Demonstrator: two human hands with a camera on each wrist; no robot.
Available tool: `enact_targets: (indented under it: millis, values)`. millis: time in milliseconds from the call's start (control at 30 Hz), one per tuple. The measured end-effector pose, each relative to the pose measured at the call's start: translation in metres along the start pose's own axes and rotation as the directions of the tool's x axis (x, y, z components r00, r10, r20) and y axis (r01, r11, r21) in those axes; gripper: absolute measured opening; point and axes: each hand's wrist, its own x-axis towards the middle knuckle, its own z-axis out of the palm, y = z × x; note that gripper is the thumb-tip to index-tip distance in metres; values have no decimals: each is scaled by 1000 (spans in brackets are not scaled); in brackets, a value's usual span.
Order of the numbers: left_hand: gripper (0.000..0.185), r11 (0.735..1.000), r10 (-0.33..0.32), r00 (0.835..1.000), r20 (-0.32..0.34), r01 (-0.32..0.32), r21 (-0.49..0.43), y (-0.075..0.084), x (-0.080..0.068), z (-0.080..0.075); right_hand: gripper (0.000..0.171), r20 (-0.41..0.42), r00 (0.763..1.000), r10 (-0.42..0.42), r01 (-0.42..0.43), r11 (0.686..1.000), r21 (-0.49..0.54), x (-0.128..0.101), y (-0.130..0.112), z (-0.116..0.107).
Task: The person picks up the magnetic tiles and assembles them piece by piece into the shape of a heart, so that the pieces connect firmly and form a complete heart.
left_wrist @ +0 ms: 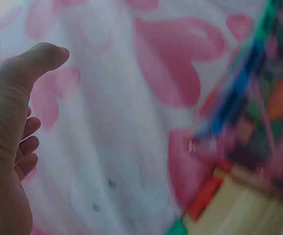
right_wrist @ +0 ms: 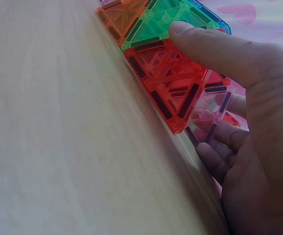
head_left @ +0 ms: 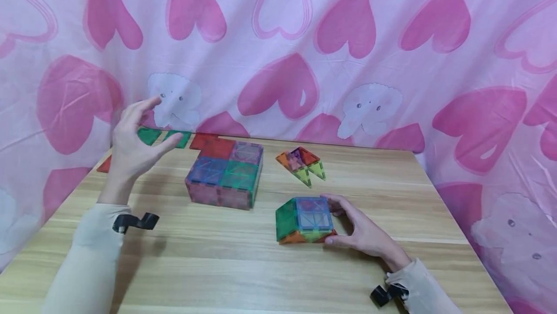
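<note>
Hands at translucent magnetic tile models on wooden table (head_left: 243,265)

Right hand (head_left: 363,232) grips small multicoloured tile house (head_left: 304,220) from 3 o'clock; left hand (head_left: 132,142), fingers spread, holds nothing, at 9 o'clock of flat tile box (head_left: 226,174).

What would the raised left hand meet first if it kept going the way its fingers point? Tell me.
Probably the pink heart-printed cloth backdrop. The left hand hangs above the flat green translucent tiles, fingers aimed up and rightward; depth is unclear.

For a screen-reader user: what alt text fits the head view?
A right hand grips a small magnetic-tile structure on a wooden table; the left hand is raised, open, beside a larger tile box. Pink heart-print fabric hangs behind.
</note>
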Motion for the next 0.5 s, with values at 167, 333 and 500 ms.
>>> enact_targets:
  millis: [167, 333, 500]
  values:
    - [93, 983, -153, 987, 38, 148, 112, -46, -13, -19, 96, 2, 1000, 16, -16, 1000, 6, 0, -1, -1]
    - [94, 960, -242, 966, 90, 225, 164, -93, -35, -36, 96, 6, 1000, 13, -13, 1000, 9, 0, -2, -1]
    - [97, 920, -342, 931, 127, 303, 249, -123, -57, -46, 96, 4, 1000, 6, -6, 1000, 11, 0, -1, 0]
